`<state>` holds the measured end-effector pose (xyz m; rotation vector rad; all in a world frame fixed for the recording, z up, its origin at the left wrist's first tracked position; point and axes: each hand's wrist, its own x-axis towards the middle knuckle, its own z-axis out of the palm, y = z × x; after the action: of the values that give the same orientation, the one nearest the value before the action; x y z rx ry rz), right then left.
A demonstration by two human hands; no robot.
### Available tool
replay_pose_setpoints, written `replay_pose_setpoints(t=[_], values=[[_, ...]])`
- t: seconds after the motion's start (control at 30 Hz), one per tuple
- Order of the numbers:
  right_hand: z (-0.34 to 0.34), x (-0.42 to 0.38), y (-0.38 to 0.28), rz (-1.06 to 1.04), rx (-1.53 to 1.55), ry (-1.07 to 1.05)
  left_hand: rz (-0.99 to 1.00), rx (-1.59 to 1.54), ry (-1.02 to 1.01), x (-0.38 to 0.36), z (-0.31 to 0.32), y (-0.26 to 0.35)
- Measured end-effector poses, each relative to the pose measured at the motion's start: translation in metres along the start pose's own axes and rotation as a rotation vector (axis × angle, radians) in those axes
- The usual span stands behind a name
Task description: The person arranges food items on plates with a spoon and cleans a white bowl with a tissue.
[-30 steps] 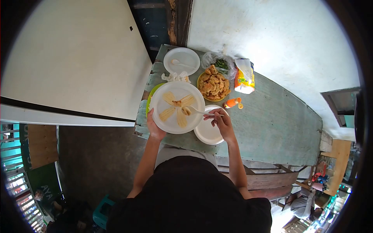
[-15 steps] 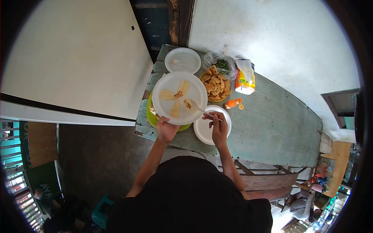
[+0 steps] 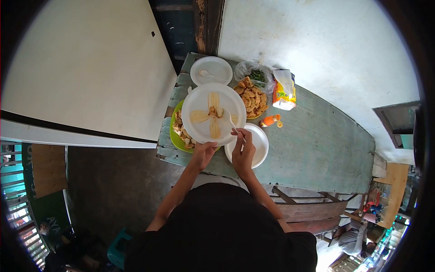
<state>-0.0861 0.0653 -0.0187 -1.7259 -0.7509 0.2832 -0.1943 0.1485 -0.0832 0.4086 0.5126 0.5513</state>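
My left hand is closed on the near rim of a white plate, raised over the table. Flat, pale yellow food pieces lie on it in a cross around a small brownish heap. My right hand pinches the handle of a white plastic spoon, whose bowl is at the middle of the cross. Below the right hand sits another white plate. A green dish with light, chunky food is partly hidden under the raised plate.
Behind are a white plate with a spoon, a heap of fried food, a plastic bag of greens and a tissue pack. An orange-capped bottle lies on the green table. A bench stands at right.
My right hand and the spoon have moved left, bringing the spoon's bowl to the cross's centre. A piece now lies on the cross's right side. The held plate has shifted slightly right.
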Motion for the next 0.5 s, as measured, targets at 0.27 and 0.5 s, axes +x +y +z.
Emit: replay_pose_setpoints(t=[0.27, 0.5], values=[[-0.005, -0.001, -0.019, -0.122, -0.12, -0.046, 0.028, -0.021, 0.017, 0.002, -0.006, 0.002], [-0.019, 0.005, -0.021, -0.085, -0.128, 0.016, 0.032, -0.024, 0.043, 0.003, -0.013, 0.006]])
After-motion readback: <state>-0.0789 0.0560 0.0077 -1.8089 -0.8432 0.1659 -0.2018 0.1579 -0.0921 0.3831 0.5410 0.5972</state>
